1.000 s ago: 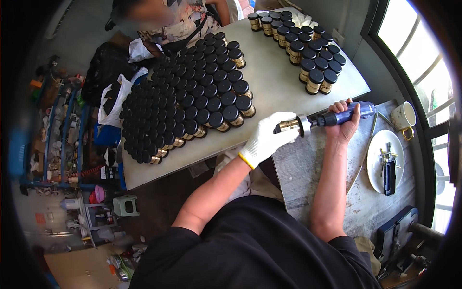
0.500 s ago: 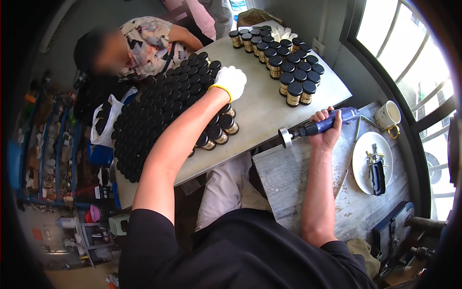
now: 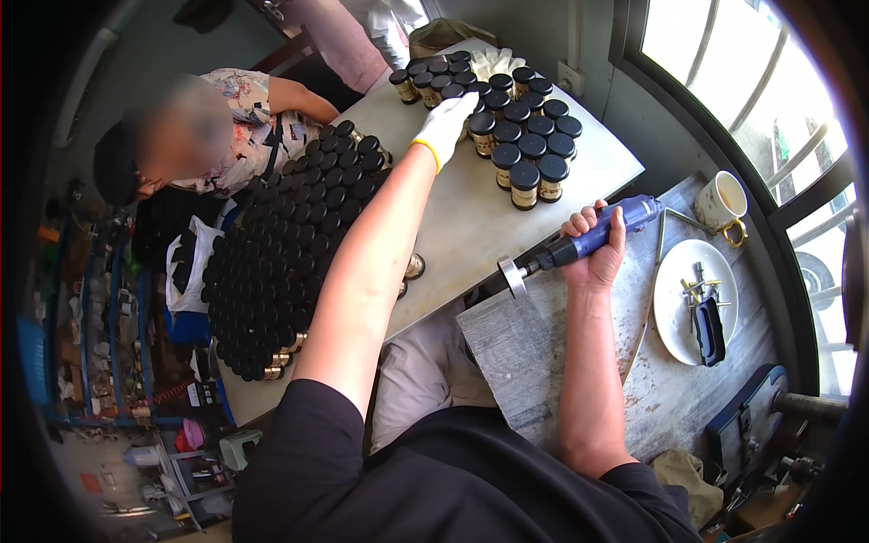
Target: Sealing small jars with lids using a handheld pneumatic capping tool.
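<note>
My left hand, in a white glove with a yellow cuff, reaches across the table to the near-left edge of the smaller group of black-lidded jars. It is right beside several lids; its fingertips are partly hidden among them, so I cannot tell whether it grips a jar. A much larger group of black-lidded jars stands packed under and left of my left forearm. My bare right hand is wrapped round a blue handheld power driver, held over the side table, its round metal cup head pointing left.
A pale glove lies behind the smaller jar group. On the grey wooden side table are a white plate with metal fittings and a dark tray, and a mug. Another person sits across the table at left.
My left hand has moved from the larger jar group over to the smaller one. The view has shifted slightly; my right hand still holds the power driver.
</note>
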The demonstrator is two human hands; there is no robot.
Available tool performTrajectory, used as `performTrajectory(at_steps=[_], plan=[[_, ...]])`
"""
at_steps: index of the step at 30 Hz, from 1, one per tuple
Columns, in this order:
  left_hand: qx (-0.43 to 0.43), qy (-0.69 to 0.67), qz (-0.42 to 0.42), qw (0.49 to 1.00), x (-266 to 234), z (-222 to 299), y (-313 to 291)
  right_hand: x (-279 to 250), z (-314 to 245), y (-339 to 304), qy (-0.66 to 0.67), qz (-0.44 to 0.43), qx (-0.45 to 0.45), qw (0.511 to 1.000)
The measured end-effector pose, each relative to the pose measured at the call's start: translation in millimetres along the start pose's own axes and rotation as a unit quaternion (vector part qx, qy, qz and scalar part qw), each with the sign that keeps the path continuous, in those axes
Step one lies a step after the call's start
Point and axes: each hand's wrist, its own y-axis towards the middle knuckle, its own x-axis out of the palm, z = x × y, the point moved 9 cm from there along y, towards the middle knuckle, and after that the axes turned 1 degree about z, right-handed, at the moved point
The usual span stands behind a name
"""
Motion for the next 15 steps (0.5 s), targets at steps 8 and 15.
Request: performTrajectory(at_steps=[8, 15], plan=[[-0.060, 0.132, -0.201, 0.969, 17, 4, -19, 2, 1, -1, -0.005, 0.009, -0.007, 1.000], [-0.184, 0.198, -0.125, 0.955, -5, 1, -77, 8, 8, 0, -0.004, -0.007, 0.013, 1.000]])
